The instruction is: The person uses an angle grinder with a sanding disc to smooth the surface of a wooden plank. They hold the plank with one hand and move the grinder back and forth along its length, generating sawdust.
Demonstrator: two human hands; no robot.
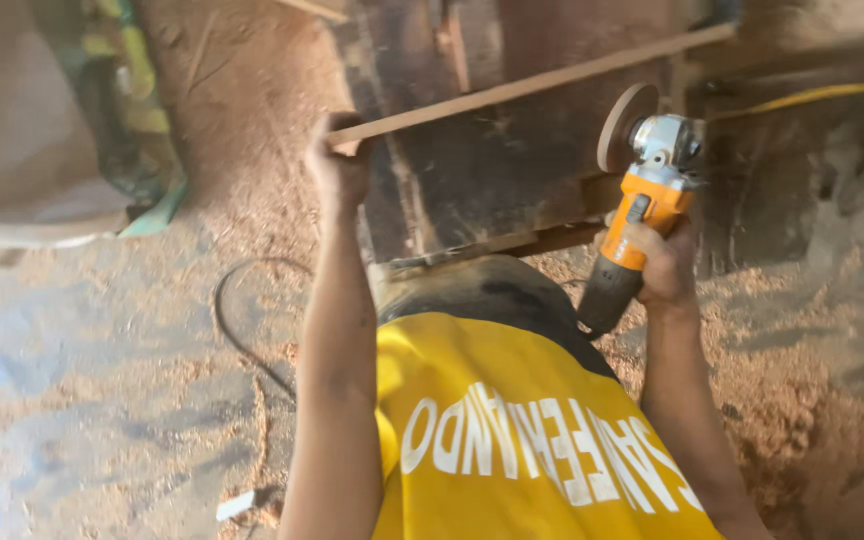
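Head view looks down on a long thin wooden strip (542, 85) held out level across the scene; its near end sits in the left hand (340, 165), whose fingers are curled shut around it, while the far end runs up to the right over a dark, worn wooden workbench (482, 180). Just below the strip's middle stretch, the sanding disc (624, 125) of an orange angle grinder (647, 215) stands close to the strip's lower edge; whether disc and wood touch I cannot tell. The right hand (664, 262) is wrapped tight about the grinder's body, fingers fully closed. Judging by the look of it, the sanding is under way rather than finished; the strip's surface shows no clear line between worked and unworked wood, so how much is left cannot be read. A yellow shirt (522, 430) fills the foreground; sawdust (792, 340) lies thick on the floor, a black cable (242, 330) loops through it, and a yellow hose (822, 95) runs off to the right.
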